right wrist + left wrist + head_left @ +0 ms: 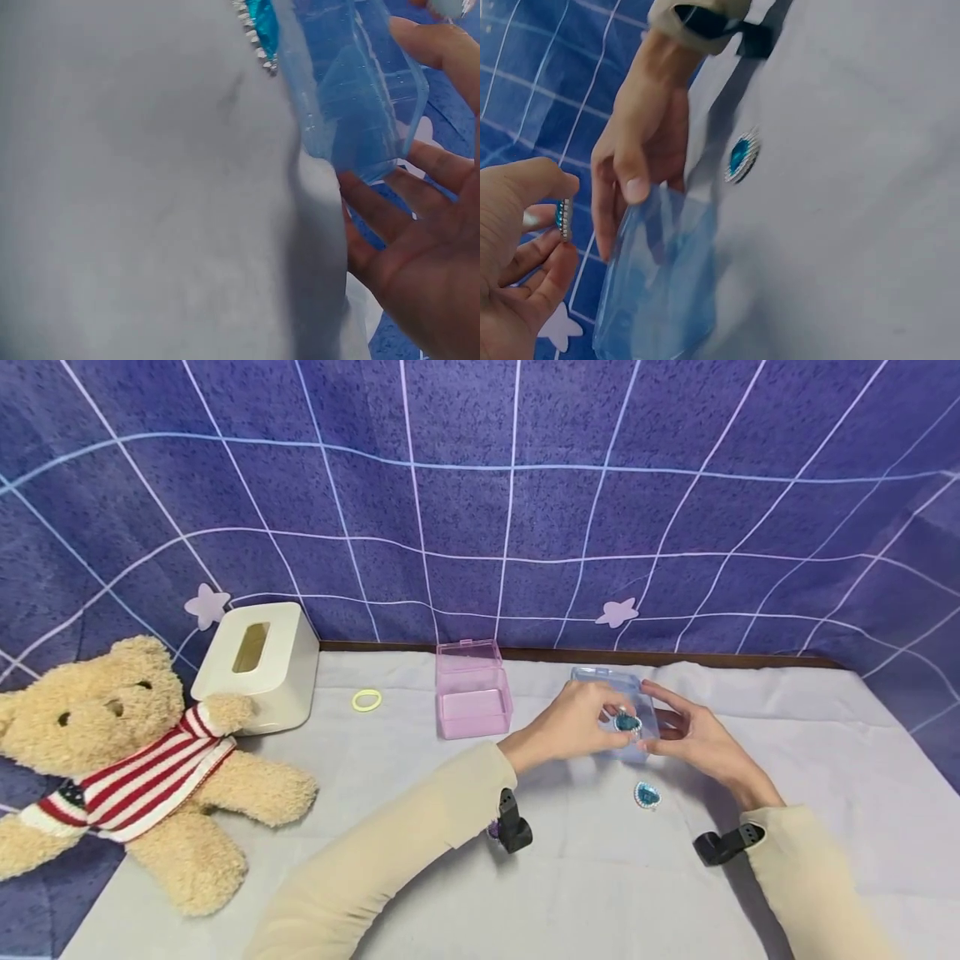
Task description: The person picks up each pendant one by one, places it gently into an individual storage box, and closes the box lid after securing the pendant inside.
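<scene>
My left hand point(570, 724) pinches a blue jewel point(627, 723) with a silver beaded rim between thumb and fingers. In the left wrist view this jewel point(563, 220) is edge-on, to one side of the clear blue plastic box point(660, 281). My right hand point(703, 745) holds that box at its right side, thumb at the near edge and fingers around the far side. The head view shows its lid open at the back and the jewel overlapping it. A second blue teardrop jewel point(647, 795) lies on the cloth just in front of the box.
An open pink box point(476, 713) stands left of my hands, with a yellow ring point(367, 700) farther left. A white tissue box point(288, 681) and a teddy bear point(142, 752) occupy the left side. Something purple point(492, 829) shows partly behind my left wrist camera. A patterned curtain point(465, 510) hangs behind.
</scene>
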Motion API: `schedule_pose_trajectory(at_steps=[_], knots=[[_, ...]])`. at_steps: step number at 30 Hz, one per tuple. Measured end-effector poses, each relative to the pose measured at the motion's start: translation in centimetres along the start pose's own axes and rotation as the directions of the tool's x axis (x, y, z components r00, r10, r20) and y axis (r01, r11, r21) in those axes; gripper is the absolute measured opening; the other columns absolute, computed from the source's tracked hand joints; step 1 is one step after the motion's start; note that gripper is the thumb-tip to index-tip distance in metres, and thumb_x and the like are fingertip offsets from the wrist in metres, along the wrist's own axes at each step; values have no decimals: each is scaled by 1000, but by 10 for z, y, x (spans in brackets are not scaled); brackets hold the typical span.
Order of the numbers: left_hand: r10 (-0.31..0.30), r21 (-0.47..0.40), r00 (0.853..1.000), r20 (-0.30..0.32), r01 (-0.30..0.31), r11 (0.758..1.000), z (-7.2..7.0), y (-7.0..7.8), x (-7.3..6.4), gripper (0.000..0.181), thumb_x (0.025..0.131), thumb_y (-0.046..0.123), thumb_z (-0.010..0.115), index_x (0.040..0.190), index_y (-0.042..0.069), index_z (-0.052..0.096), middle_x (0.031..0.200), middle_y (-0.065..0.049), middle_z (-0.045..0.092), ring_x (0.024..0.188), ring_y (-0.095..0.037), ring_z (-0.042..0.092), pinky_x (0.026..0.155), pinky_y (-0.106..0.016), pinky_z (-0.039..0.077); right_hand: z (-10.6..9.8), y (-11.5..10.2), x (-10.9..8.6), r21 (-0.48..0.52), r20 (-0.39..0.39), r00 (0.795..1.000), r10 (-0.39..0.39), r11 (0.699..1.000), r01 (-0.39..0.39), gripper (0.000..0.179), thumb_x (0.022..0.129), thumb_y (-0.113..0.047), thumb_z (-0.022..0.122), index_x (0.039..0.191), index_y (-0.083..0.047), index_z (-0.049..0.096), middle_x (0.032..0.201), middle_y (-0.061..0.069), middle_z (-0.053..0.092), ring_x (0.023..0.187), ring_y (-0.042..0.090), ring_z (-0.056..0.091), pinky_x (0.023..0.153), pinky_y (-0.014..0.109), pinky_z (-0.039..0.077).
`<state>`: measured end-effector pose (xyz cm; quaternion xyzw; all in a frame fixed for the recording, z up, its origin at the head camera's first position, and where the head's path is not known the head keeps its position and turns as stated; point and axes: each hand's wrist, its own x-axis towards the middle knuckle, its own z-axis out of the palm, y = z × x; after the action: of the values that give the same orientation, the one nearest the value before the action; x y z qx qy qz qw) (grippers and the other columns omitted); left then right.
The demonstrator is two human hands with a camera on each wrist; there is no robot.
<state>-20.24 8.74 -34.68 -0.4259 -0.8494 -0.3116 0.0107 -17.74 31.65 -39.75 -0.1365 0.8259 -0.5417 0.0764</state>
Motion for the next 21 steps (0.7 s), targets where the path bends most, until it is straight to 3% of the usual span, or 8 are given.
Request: schedule_pose_trajectory(at_steps=[3,5,8,12,17,21], knots=[[-33,8,999,23,33,999,3,-5,14,23,80,23,76,101,14,75,94,5,74,86,-5,66,80,-10,45,-1,-1,-2,15,2,1000,14,1000,-14,87,81,-8,76,152,-4,25,158,18,24,121,0,51,94,12,47],[-43,19,998,45,42,999,6,-7,23,22,80,22,76,101,15,75,93,6,74,86,-4,65,77,-11,45,-2,-1,-4,4,-4,1000,20,1000,-20,86,81,-8,76,152,-5,26,158,18,25,121,0,51,94,12,47],[-42,59,995,92,36,998,10,-10,32,18,80,22,77,96,15,75,80,7,69,76,-4,58,67,-12,40,-2,-2,-6,-23,-17,1000,24,999,-25,86,81,-9,77,151,-6,28,158,16,26,128,15,50,93,11,46],[-40,131,986,162,19,991,14,-14,39,13,80,24,78,81,14,70,65,7,51,63,-5,43,54,-15,32,0,-1,-4,-21,-16,1000,15,1000,-16,86,80,-10,77,151,-5,28,159,16,25,135,39,41,93,10,46],[-54,159,976,213,20,987,18,-19,40,20,81,25,78,71,14,64,62,7,44,59,-5,37,51,-17,27,1,1,1,11,2,1000,17,1000,-17,87,80,-8,77,151,-5,28,159,16,24,136,43,38,93,10,45],[-60,158,974,217,26,987,19,-20,43,14,81,23,78,77,13,70,64,6,52,61,-6,41,52,-17,31,-1,3,3,9,-3,1000,12,1000,-12,87,79,-7,78,151,-5,28,159,17,24,135,43,39,93,10,46]])
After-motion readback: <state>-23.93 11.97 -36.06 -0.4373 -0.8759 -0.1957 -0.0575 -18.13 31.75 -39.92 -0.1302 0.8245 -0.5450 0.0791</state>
